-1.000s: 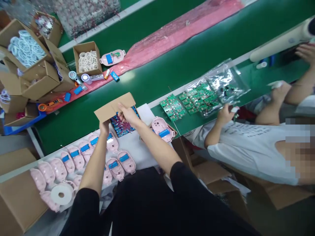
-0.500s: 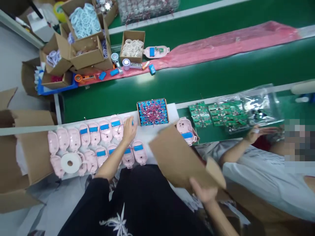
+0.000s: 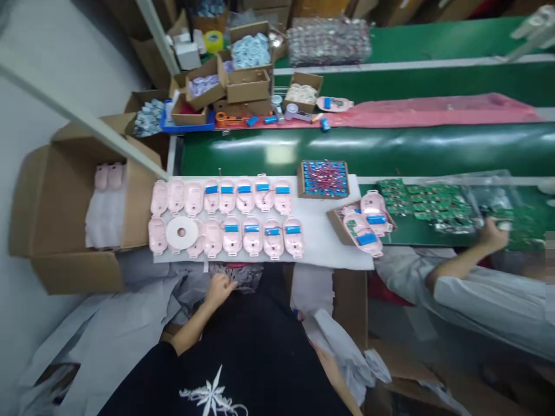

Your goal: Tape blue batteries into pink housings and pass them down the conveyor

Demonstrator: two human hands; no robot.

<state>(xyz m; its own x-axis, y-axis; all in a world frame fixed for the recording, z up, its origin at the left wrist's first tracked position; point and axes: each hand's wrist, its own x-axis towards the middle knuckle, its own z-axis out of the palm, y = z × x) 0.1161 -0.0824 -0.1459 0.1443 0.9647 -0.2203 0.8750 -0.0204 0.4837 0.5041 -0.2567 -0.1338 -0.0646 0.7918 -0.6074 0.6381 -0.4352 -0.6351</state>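
Note:
Near my lap, below the table's front edge, my left hand [image 3: 220, 289] has its thumb out and holds nothing that I can see. My right hand [image 3: 321, 352] hangs low at my right side beside crumpled grey-white sheeting [image 3: 340, 349]; its fingers are hidden. Pink plastic shells [image 3: 232, 237] lie in two rows on a white foam sheet [image 3: 323, 237]. Several shells carry a blue battery cell [image 3: 282, 190]. A white tape roll [image 3: 182, 232] rests on the front row. Behind them is a box of blue cells with red wires [image 3: 326, 178].
A small carton [image 3: 340, 226] at the right bears shells with cells. Green circuit boards [image 3: 427, 199] lie farther right, where a co-worker's hand [image 3: 492, 236] reaches. A large open carton [image 3: 47, 196] stands left. Boxes of rings [image 3: 251, 52] and pink film [image 3: 433, 112] lie behind.
The cardboard piece has left my right hand, which has dropped to my side. My left hand has drawn back from the shells to my lap. The view has shifted, showing more of the left carton.

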